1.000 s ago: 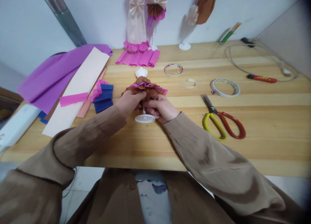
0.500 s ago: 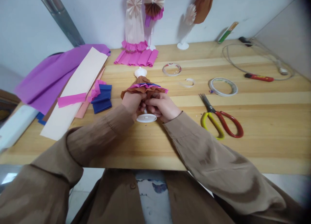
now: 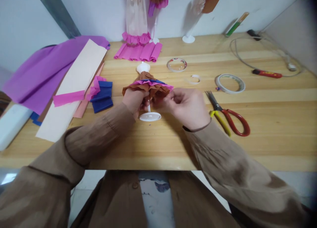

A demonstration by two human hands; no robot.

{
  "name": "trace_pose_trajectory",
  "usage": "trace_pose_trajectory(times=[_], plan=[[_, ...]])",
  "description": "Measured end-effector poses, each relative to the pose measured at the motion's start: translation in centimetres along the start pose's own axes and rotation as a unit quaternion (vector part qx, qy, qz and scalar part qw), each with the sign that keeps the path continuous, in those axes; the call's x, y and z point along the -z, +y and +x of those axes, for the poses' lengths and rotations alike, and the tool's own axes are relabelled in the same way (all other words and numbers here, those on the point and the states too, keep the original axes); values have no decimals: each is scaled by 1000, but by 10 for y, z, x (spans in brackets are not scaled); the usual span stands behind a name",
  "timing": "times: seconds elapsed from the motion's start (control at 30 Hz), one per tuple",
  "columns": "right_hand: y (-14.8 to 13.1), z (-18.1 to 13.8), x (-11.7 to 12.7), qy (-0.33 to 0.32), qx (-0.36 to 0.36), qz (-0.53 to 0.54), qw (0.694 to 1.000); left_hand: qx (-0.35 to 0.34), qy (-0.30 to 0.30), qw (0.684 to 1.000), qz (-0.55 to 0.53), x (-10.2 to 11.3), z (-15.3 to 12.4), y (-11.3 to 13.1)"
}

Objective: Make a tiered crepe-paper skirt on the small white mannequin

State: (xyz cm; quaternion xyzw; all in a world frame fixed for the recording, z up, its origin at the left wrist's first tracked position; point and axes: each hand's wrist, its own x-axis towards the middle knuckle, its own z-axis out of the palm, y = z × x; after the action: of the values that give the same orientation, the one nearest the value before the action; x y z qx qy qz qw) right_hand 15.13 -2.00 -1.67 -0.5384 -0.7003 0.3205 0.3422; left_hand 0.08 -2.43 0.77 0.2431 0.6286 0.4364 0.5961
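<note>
In front of me an upright white doll form (image 3: 143,68) stands on a round white base (image 3: 153,117). It wears a ruffled crepe paper skirt (image 3: 146,86) in brown, pink and blue layers. My left hand (image 3: 135,101) is closed under the skirt's left side, gripping the gathered paper by the thin stem; some of its fingers are hidden. At the skirt's right edge is my right hand (image 3: 192,106), its thumb and fingers pinched together against the brown ruffle, slightly blurred. Scissors (image 3: 218,109) with red and yellow handles lie to the right of that hand.
Two tape rolls (image 3: 230,83) (image 3: 176,65) and a curled strip (image 3: 195,79) lie beyond my right hand. On the left are purple paper (image 3: 49,69), a cream sheet (image 3: 74,86) and a blue folded piece (image 3: 102,97). Dressed forms stand at the wall; a cable (image 3: 235,63) lies right.
My right hand has moved right, from beneath the middle of the skirt to its right edge. My left hand stays at the skirt. The view has tilted slightly downward.
</note>
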Motion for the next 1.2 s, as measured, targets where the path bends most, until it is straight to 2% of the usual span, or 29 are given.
trace_pose_trajectory(times=[0.07, 0.1, 0.2, 0.3, 0.37, 0.47, 0.6, 0.77, 0.9, 1.0, 1.1, 1.2], plan=[[-2, 3, 7, 73, 59, -75, 993, -10, -18, 1000, 15, 1, -1, 1], [-3, 7, 9, 86, 92, -98, 987, -15, -22, 999, 23, 2, -1, 1], [-7, 24, 8, 54, 197, -150, 967, -23, -18, 999, 32, 4, -2, 2], [-10, 46, 1, 21, 234, -175, 956, -23, -21, 999, 29, 6, -2, 2], [-11, 60, -4, 9, 214, -156, 964, -29, -46, 998, 34, 7, -2, 0], [-9, 78, -8, -7, 148, -69, 987, -47, -87, 994, 46, 10, -2, -2], [-10, 90, -8, -29, 72, 32, 997, -31, -64, 996, 60, 11, -3, -1], [-22, 87, -9, -22, -2, 74, 997, -10, -69, 997, 28, 12, -4, 1], [-29, 81, -10, -21, -19, 93, 995, 18, -90, 996, -14, 17, -8, 0], [-27, 79, -9, -34, -13, 108, 993, 26, -79, 996, -26, 20, -16, 1], [-21, 80, -9, -43, -5, 124, 991, 9, -59, 998, -29, 22, -23, 3], [-14, 84, -9, -44, 6, 136, 990, -34, -47, 997, 48, 27, -28, 5]])
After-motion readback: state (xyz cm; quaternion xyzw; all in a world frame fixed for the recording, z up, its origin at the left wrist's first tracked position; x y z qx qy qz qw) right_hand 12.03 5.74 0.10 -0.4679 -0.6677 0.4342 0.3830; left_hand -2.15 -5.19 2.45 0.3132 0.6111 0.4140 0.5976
